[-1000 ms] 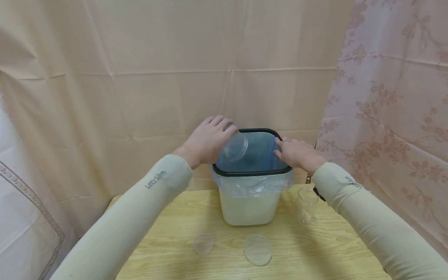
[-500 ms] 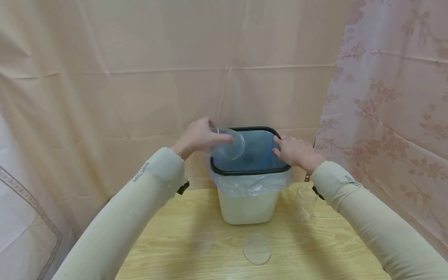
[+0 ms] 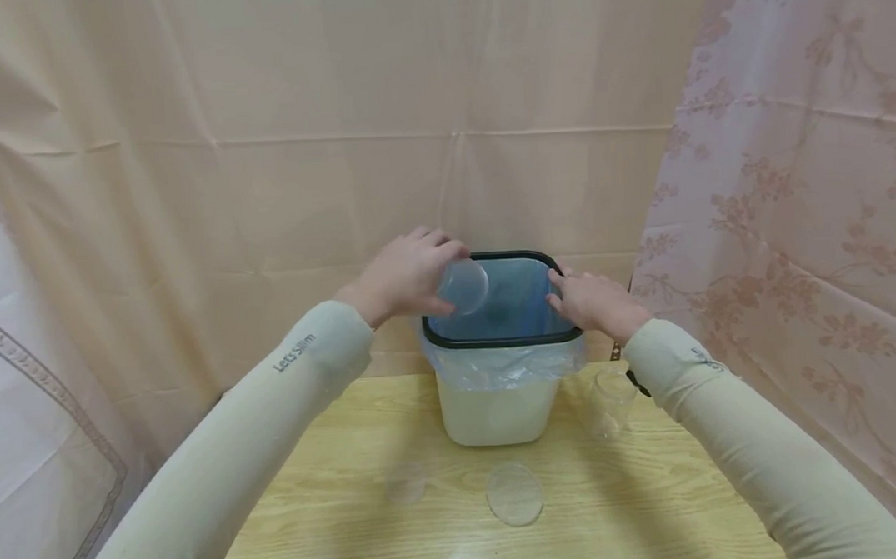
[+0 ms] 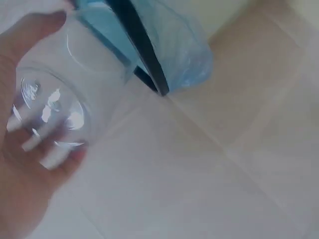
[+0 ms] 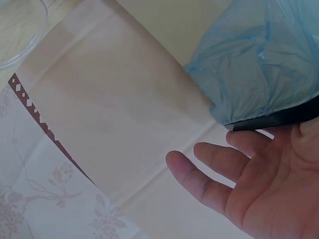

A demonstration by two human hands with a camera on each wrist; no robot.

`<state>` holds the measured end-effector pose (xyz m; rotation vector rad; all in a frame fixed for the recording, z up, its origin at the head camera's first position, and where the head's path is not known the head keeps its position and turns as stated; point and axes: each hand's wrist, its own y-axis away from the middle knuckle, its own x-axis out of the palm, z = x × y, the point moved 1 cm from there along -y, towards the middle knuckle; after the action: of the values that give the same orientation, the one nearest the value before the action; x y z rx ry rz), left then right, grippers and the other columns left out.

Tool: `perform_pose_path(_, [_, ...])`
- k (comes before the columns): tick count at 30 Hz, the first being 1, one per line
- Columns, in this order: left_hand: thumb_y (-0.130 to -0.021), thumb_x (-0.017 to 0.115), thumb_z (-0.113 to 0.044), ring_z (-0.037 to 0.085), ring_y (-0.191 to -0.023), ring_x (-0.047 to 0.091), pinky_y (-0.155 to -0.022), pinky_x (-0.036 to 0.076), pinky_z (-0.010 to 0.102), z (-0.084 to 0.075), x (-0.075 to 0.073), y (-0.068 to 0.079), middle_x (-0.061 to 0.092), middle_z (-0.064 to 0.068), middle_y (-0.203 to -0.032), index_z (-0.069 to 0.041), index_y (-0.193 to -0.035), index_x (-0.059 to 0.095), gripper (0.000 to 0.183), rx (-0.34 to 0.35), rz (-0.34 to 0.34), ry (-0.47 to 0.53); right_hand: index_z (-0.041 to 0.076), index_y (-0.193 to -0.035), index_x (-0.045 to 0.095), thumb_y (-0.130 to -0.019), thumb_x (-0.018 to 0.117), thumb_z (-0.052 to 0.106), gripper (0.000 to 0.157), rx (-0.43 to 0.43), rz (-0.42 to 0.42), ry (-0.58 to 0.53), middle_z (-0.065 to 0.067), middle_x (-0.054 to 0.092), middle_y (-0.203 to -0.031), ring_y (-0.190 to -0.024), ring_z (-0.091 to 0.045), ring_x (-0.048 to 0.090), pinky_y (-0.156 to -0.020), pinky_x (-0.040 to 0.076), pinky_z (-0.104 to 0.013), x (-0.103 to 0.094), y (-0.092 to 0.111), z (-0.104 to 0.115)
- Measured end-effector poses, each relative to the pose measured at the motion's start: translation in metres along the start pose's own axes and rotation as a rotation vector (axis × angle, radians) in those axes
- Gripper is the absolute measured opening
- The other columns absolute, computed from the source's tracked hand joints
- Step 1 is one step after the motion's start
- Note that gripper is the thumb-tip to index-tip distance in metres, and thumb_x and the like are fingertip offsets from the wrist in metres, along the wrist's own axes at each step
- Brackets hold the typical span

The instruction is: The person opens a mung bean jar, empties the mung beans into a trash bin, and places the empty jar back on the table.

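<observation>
My left hand (image 3: pixel 412 274) grips a clear plastic jar (image 3: pixel 467 287) over the left side of a white trash can (image 3: pixel 499 411). In the left wrist view the jar (image 4: pixel 75 74) lies tilted, its dimpled base towards the palm and its mouth towards the can. I cannot make out anything inside it. My right hand (image 3: pixel 598 306) holds the can's black rim (image 3: pixel 507 342) at the right side. In the right wrist view several fingers (image 5: pixel 219 162) stretch loosely outside the rim. A blue bag (image 3: pixel 508 369) lines the can and folds over its edge.
Another clear jar (image 3: pixel 611 402) stands right of the can, under my right forearm. On the wooden table (image 3: pixel 339 526) in front lie a larger clear disc (image 3: pixel 514 494) and a fainter, smaller one (image 3: pixel 406 483). A beige curtain (image 3: pixel 302 211) hangs close behind the can.
My left hand has turned the jar at the wrist, thumb side up half a second ago, and back now. The jar has stayed over the can. My right hand has hardly moved.
</observation>
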<state>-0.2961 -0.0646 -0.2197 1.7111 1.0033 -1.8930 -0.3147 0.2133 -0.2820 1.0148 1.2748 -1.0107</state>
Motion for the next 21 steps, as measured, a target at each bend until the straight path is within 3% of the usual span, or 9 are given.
perform_pose_path(2, [-0.077, 0.088, -0.032, 0.031, -0.126, 0.049, -0.104, 0.043, 0.047, -0.003, 0.0018, -0.002, 0.058, 0.009, -0.136, -0.011, -0.135, 0.061, 0.068, 0.155, -0.032, -0.138, 0.002, -0.159, 0.025, -0.109, 0.045, 0.028, 0.06, -0.001, -0.002, 0.003, -0.025, 0.017, -0.164, -0.14, -0.05, 0.036, -0.111, 0.03, -0.064, 0.0, -0.0005, -0.0005])
perform_pose_path(4, [-0.074, 0.091, -0.027, 0.031, -0.128, 0.048, -0.105, 0.043, 0.048, -0.0057, 0.0031, -0.0026, 0.058, 0.01, -0.137, -0.013, -0.133, 0.063, 0.067, 0.236, -0.039, -0.193, 0.002, -0.159, 0.026, -0.109, 0.044, 0.028, 0.06, -0.005, -0.006, 0.008, -0.026, 0.017, -0.164, -0.14, -0.05, 0.036, -0.111, 0.03, -0.064, 0.0003, -0.0012, -0.0009])
perform_pose_path(7, [-0.071, 0.094, -0.021, 0.031, -0.131, 0.046, -0.108, 0.041, 0.047, -0.0087, 0.0056, -0.0032, 0.056, 0.012, -0.138, -0.016, -0.131, 0.066, 0.066, 0.283, -0.031, -0.229, 0.002, -0.158, 0.026, -0.109, 0.045, 0.028, 0.059, -0.006, -0.011, 0.011, -0.025, 0.018, -0.164, -0.139, -0.05, 0.037, -0.111, 0.031, -0.064, 0.0019, -0.0017, -0.0015])
perform_pose_path(10, [-0.071, 0.094, -0.021, 0.032, -0.131, 0.045, -0.11, 0.04, 0.046, -0.0094, 0.0082, -0.0036, 0.055, 0.013, -0.139, -0.017, -0.131, 0.067, 0.067, 0.272, -0.013, -0.24, 0.001, -0.158, 0.027, -0.109, 0.045, 0.028, 0.059, -0.011, -0.013, 0.014, -0.026, 0.019, -0.164, -0.139, -0.049, 0.037, -0.111, 0.031, -0.063, 0.003, -0.0016, -0.0017])
perform_pose_path(12, [-0.073, 0.092, -0.025, 0.032, -0.128, 0.046, -0.109, 0.04, 0.045, -0.009, 0.0091, -0.0038, 0.055, 0.013, -0.138, -0.016, -0.133, 0.065, 0.067, 0.222, -0.002, -0.199, 0.001, -0.158, 0.027, -0.109, 0.045, 0.028, 0.059, -0.011, -0.014, 0.014, -0.026, 0.019, -0.163, -0.14, -0.049, 0.037, -0.111, 0.031, -0.062, 0.0037, -0.0018, -0.002])
perform_pose_path(15, [-0.08, 0.085, -0.035, 0.033, -0.125, 0.05, -0.107, 0.042, 0.045, -0.0089, 0.0082, -0.0028, 0.056, 0.013, -0.137, -0.013, -0.139, 0.06, 0.067, 0.074, 0.028, -0.054, 0.0, -0.158, 0.027, -0.108, 0.045, 0.027, 0.059, -0.013, -0.019, 0.011, -0.027, 0.019, -0.163, -0.14, -0.049, 0.037, -0.112, 0.03, -0.062, 0.0039, -0.0021, -0.002])
perform_pose_path(18, [-0.089, 0.069, -0.048, 0.03, -0.117, 0.056, -0.1, 0.046, 0.043, -0.0085, 0.0068, -0.0001, 0.06, 0.011, -0.131, -0.011, -0.139, 0.056, 0.064, -0.163, 0.037, 0.164, 0.0, -0.158, 0.027, -0.108, 0.045, 0.027, 0.059, -0.013, -0.024, 0.012, -0.026, 0.02, -0.163, -0.14, -0.048, 0.037, -0.112, 0.03, -0.062, 0.004, -0.0025, -0.0018])
perform_pose_path(21, [-0.092, 0.055, -0.058, 0.027, -0.096, 0.063, -0.082, 0.054, 0.042, -0.0078, 0.005, 0.0047, 0.064, 0.01, -0.114, -0.009, -0.124, 0.058, 0.058, -0.392, 0.036, 0.381, 0.001, -0.158, 0.028, -0.108, 0.045, 0.027, 0.059, -0.01, -0.024, 0.014, -0.026, 0.02, -0.163, -0.141, -0.047, 0.037, -0.112, 0.031, -0.061, 0.0042, -0.0027, -0.0011])
